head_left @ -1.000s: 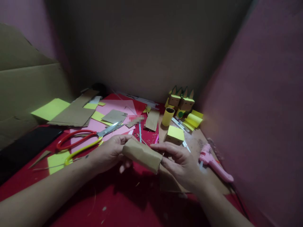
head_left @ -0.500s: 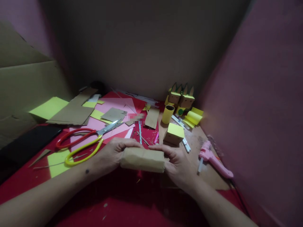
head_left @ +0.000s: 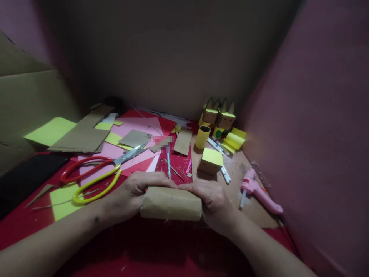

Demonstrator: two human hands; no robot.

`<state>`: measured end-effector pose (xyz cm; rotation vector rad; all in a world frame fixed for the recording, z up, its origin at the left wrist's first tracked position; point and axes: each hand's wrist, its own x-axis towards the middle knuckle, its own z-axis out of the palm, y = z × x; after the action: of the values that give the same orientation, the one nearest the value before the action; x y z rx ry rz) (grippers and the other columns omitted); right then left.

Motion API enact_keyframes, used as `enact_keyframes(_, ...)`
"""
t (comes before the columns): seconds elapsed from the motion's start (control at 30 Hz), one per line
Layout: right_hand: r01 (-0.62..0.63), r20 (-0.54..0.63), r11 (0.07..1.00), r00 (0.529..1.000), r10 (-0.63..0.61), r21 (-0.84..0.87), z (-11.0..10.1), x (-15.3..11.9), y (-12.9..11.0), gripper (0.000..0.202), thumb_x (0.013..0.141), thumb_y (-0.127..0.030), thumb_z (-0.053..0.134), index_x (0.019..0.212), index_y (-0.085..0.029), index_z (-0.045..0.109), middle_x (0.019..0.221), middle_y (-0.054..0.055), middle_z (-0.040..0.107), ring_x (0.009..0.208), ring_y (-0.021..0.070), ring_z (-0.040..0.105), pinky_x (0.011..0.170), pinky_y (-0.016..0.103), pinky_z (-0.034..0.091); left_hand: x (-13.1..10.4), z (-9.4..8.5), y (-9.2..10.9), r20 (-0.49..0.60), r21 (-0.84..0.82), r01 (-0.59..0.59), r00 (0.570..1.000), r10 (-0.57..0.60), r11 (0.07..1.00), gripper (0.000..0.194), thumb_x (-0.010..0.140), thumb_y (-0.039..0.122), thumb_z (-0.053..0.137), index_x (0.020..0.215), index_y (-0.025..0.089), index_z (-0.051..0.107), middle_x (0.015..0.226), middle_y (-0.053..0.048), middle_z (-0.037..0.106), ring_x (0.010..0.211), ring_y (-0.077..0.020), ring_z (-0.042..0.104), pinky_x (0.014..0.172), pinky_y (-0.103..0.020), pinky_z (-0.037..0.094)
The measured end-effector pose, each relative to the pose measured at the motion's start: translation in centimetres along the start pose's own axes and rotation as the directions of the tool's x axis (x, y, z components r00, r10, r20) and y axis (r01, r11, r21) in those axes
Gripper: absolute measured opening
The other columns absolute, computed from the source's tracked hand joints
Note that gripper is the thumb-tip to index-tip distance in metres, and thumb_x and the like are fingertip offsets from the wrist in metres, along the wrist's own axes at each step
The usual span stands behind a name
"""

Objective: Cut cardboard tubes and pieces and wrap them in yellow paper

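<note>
Between my two hands is a brown cardboard piece (head_left: 171, 204), bent or rolled so that a creased, rounded face shows. My left hand (head_left: 137, 196) grips its left end and my right hand (head_left: 215, 198) its right end, both with fingers along the far edge. The two hands' fingertips nearly meet behind it, and its underside is hidden. Just left of my left hand lie scissors (head_left: 117, 165) with one red and one yellow handle, blades apart. Beyond my right hand sits a small cardboard box (head_left: 211, 161) with a yellow top.
Pink and red paper, yellow sheets (head_left: 53, 130) and cardboard scraps (head_left: 183, 140) cover the left and middle. A yellow tube (head_left: 203, 136), several markers and cardboard figures (head_left: 219, 115) stand at the back right. A pink glue gun (head_left: 258, 192) lies on a cardboard mat (head_left: 248, 215); walls rise behind and right.
Both hands have brought the cardboard piece slightly lower and nearer to me, and its broad face now shows larger. The view has shifted a little; the things on the table lie as before.
</note>
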<state>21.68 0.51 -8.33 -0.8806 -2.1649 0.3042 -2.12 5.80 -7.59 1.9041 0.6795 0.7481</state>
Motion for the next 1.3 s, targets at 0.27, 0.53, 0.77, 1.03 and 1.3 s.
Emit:
enact_keyframes(0.27,0.038,0.123,0.998,0.991,-0.045,0.055,-0.2,-0.1,-0.1,0.038,0.09,-0.017,0.05,0.123,-0.018,0.067,0.094,0.01,0.078,0.078,0.0209,0.072,0.071,0.031,0.056,-0.7,-0.2,0.9,0.022,0.051,-0.216,0.976,0.215,0.975,0.022,0.088,0.035,0.075,0.109,0.033,0.081,0.092,-0.007,0.079,0.081,-0.0226,0.073,0.073,-0.029,0.057)
enact_keyframes(0.53,-0.365,0.229,0.756,0.931,0.284,0.544,-0.2,0.3,-1.7,0.031,0.098,-0.037,0.054,0.088,-0.021,0.079,0.071,0.001,0.072,0.064,0.0139,0.066,0.06,0.021,0.053,-2.4,0.5,0.8,0.022,0.097,-0.263,0.965,0.262,0.96,0.039,0.093,0.029,0.067,0.129,0.046,0.069,0.099,-0.005,0.081,0.083,-0.0232,0.074,0.074,-0.031,0.057)
enact_keyframes(0.77,-0.379,0.181,0.747,0.924,0.336,0.547,0.4,0.3,-0.7,0.023,0.083,-0.015,0.059,0.088,-0.023,0.081,0.078,0.001,0.079,0.07,0.0149,0.072,0.067,0.023,0.056,-2.2,0.5,0.2,0.021,0.198,-0.146,0.989,0.144,0.969,0.032,0.087,0.045,0.071,0.118,0.042,0.077,0.09,-0.007,0.082,0.081,-0.0289,0.075,0.071,-0.035,0.056)
enact_keyframes(1.03,-0.327,0.112,0.779,0.941,0.318,0.535,0.9,0.1,-1.4,0.024,0.082,-0.016,0.056,0.08,-0.022,0.078,0.065,-0.001,0.073,0.057,0.012,0.065,0.056,0.019,0.051,-2.3,1.2,-2.2,0.004,0.151,-0.304,0.952,0.307,0.941,0.045,0.088,0.033,0.075,0.132,0.04,0.068,0.113,-0.004,0.081,0.094,-0.0279,0.079,0.078,-0.032,0.061)
enact_keyframes(1.3,-0.276,0.075,0.826,0.958,0.275,0.492,1.0,0.1,-0.9,0.026,0.077,-0.009,0.052,0.081,-0.017,0.077,0.061,-0.001,0.066,0.053,0.0095,0.058,0.052,0.017,0.046,-0.6,1.5,-0.1,-0.024,-0.186,-0.142,0.99,0.14,0.972,0.046,0.082,0.015,0.078,0.115,0.046,0.076,0.108,0.008,0.082,0.093,-0.0147,0.079,0.08,-0.013,0.058)
